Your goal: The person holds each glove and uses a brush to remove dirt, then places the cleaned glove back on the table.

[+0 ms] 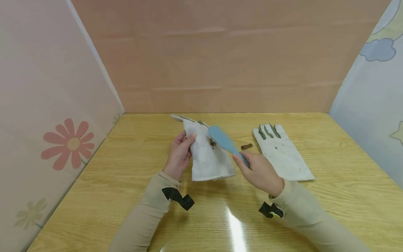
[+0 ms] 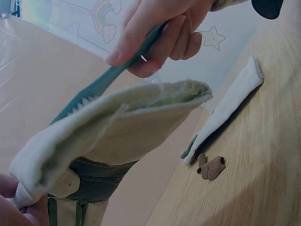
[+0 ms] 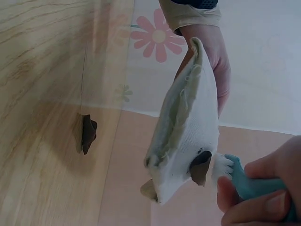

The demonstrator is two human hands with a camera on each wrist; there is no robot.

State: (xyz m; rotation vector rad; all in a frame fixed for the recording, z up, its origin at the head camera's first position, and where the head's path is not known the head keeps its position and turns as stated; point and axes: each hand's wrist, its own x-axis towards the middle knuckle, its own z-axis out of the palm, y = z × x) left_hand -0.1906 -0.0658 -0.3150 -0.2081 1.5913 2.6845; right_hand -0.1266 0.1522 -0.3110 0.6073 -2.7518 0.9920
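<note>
My left hand [image 1: 178,155] pinches the edge of a white fabric glove [image 1: 209,159] with dark green parts, holding it up over the table with its cuff toward me. In my right hand [image 1: 262,172] I grip the handle of a blue brush [image 1: 223,138]. Its white bristles [image 3: 222,167] face the glove, right beside a dark brown scrap [image 3: 201,168] on the fabric. The right wrist view shows the frayed cuff opening, with a lighter brown piece [image 3: 149,190] at its lower edge. The glove's finger end is partly hidden in the head view.
A second white glove [image 1: 284,155] with green between its fingers and small dark specks lies flat at the right. Near its fingertips, a curled brown scrap [image 1: 246,146] rests on the wooden table [image 1: 141,140]. Patterned side walls [image 1: 47,87] and a plain back panel [image 1: 204,59] border it.
</note>
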